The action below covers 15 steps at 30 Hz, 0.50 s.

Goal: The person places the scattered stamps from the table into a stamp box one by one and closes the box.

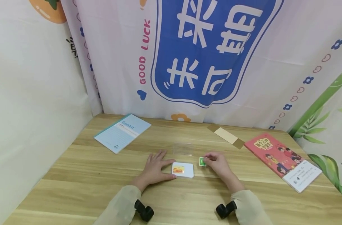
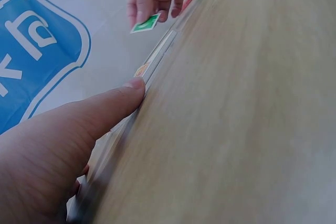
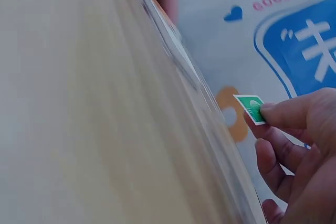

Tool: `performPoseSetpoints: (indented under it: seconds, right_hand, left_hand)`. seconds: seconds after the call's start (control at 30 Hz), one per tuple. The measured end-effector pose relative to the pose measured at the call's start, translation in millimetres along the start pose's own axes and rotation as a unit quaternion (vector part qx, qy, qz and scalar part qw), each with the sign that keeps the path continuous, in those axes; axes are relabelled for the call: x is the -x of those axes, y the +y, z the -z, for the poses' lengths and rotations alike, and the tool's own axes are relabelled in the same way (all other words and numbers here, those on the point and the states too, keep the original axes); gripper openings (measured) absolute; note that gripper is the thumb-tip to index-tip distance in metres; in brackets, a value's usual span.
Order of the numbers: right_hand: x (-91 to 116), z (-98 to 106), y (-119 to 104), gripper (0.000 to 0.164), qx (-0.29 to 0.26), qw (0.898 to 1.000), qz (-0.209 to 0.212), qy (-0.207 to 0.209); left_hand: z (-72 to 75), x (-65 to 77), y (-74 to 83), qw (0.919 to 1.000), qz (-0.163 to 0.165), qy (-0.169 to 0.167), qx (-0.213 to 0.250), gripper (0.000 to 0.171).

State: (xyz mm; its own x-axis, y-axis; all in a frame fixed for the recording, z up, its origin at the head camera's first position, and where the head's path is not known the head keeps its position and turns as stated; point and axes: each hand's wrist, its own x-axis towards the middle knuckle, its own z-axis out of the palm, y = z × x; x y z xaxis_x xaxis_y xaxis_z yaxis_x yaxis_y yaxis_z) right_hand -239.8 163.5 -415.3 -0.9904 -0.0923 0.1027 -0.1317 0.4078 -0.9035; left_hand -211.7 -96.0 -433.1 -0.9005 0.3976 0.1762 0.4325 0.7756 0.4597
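Note:
A stack of white cards with rounded corners lies on the table, an orange-and-yellow picture on the left half of its top. My left hand rests beside it with spread fingers, thumb and index fingertip at its left edge. In the left wrist view, the thumb lies along the stack's side. My right hand pinches a small green square of paper with a white border, just right of the stack. The right wrist view shows that green square between thumb and index finger, raised off the table.
A clear flat plastic piece lies behind the stack. Farther back left is a light blue notebook. A brown-and-cream strip and a red picture book lie to the right. A printed curtain hangs behind the wooden table.

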Motion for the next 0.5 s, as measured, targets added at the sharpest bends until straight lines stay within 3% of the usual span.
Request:
performPoseSetpoints:
  seconds: [0.27, 0.5]
  right_hand:
    - [12, -34, -14, 0.009, -0.038, 0.999, 0.003, -0.016]
    - [25, -38, -34, 0.007, -0.023, 0.999, 0.031, -0.013]
  left_hand:
    - [-0.5, -0.8, 0.5, 1.0000, 0.004, 0.001, -0.004, 0.064]
    - [-0.2, -0.5, 0.8, 1.0000, 0.004, 0.005, -0.007, 0.063]
